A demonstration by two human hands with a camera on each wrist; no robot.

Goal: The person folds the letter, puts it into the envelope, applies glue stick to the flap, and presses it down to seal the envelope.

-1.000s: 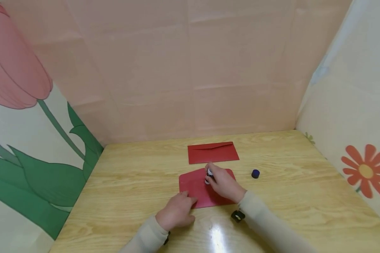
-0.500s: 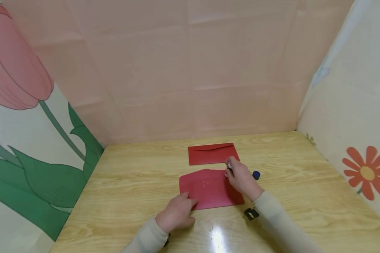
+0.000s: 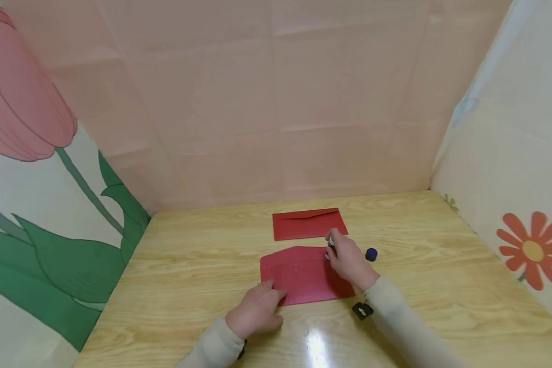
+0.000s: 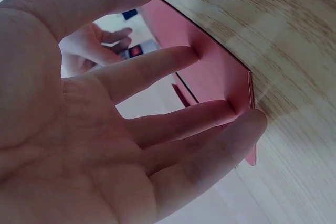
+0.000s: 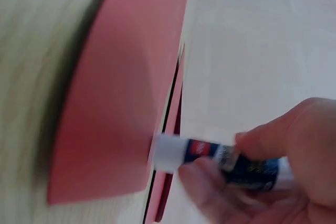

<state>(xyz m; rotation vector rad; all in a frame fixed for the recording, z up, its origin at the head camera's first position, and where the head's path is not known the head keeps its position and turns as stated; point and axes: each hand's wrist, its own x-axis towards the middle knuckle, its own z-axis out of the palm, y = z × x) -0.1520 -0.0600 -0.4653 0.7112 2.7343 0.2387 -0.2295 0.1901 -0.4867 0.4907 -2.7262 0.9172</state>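
Observation:
A red envelope (image 3: 305, 283) lies on the table with its flap spread out on the far side. My left hand (image 3: 256, 306) rests on its near left corner. In the left wrist view those fingers are extended, their tips (image 4: 190, 54) touching the paper. My right hand (image 3: 349, 261) grips a glue stick (image 5: 231, 163), thumb and fingers around its dark blue labelled barrel. The glue stick's white end meets the flap near the envelope's far right corner; the glue tip itself cannot be made out. To the right of this hand stands a dark blue cap (image 3: 371, 254).
Behind the first envelope lies a second red envelope (image 3: 308, 228) with its flap folded over. The wooden table (image 3: 188, 276) reaches back to a pink paper-covered wall (image 3: 276, 117). Flower-printed panels (image 3: 501, 153) flank both sides.
My right hand has moved the glue stick rightward from the flap's middle to its right end, then shifted slightly back left. My left hand has stayed in place.

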